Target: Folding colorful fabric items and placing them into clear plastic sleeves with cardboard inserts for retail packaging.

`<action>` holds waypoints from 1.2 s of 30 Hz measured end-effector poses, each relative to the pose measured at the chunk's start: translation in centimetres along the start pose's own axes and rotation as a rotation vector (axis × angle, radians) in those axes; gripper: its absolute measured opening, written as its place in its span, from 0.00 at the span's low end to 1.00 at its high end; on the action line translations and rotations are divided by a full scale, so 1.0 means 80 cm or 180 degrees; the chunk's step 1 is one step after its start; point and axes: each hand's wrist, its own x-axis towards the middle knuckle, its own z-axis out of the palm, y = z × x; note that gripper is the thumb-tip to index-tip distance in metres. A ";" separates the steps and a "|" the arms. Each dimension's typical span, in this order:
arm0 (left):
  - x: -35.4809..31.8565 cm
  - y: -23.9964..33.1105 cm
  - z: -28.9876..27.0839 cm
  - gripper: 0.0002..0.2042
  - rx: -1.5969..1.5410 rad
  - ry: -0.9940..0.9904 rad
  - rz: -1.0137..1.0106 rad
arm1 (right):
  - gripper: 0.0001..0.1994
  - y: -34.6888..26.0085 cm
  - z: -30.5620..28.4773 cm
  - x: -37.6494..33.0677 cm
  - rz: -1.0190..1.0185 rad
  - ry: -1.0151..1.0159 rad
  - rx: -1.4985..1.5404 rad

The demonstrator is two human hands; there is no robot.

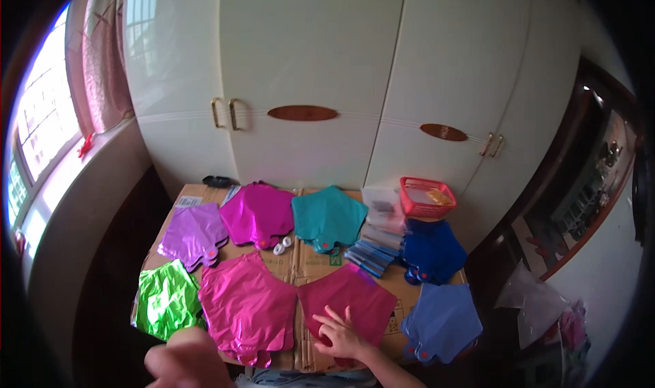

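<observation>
Several spread right-hand fingers [333, 315] touch the dark-pink foil [356, 290].

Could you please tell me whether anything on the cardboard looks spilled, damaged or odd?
Nothing looks spilled. The green foil at the near left and bright pink foil beside it look crinkled, unlike the smoother teal foil at the back; whether that is damage, I cannot tell.
</observation>
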 end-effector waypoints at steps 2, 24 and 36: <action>-0.031 0.013 -0.013 0.31 0.0140 0.0223 0.0634 | 0.17 0.011 0.002 -0.003 -0.0065 0.0093 0.0152; -0.264 0.020 0.324 0.17 -0.1387 -0.3516 -0.1452 | 0.10 0.065 -0.100 -0.221 0.1753 0.1392 -0.1456; -0.278 0.034 0.380 0.13 -0.2148 -0.2941 -0.1978 | 0.06 0.068 -0.097 -0.212 0.2288 0.2702 0.0020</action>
